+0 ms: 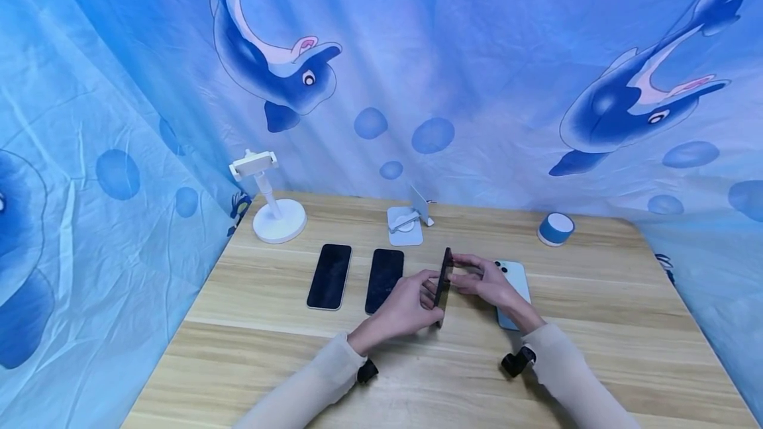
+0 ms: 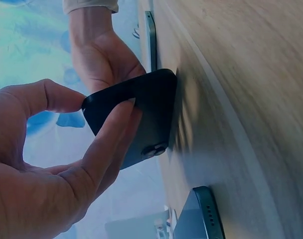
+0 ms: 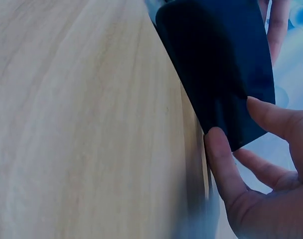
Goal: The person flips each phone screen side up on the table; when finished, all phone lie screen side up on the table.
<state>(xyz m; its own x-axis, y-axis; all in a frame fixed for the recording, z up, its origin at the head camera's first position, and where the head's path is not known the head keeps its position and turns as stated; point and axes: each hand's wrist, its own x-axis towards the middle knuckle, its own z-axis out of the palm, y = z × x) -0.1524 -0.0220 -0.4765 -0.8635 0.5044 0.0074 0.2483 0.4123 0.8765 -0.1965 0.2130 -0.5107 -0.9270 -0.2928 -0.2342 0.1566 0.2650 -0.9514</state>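
A black smartphone (image 1: pixel 443 286) stands tilted up on its edge between my two hands, its camera bump showing in the left wrist view. My left hand (image 1: pixel 411 302) grips its near end, the thumb at one edge and fingers against the back. At the far end, my right hand (image 1: pixel 487 281) pinches it, fingertips touching the dark glass and edge in the right wrist view. Left of the hands, a phone (image 1: pixel 386 275) and another phone (image 1: pixel 330 277) lie with dark screens up. A pale mint phone (image 1: pixel 517 278) lies back up, partly hidden beneath my right hand and wrist.
On the wooden table (image 1: pixel 453 382), a white phone holder (image 1: pixel 280 220) stands at the back left. A white folding stand (image 1: pixel 406 234) is behind the phones, and a blue-and-white cylinder (image 1: pixel 556 230) is at the back right. A dolphin-print curtain (image 1: pixel 501 85) hangs behind.
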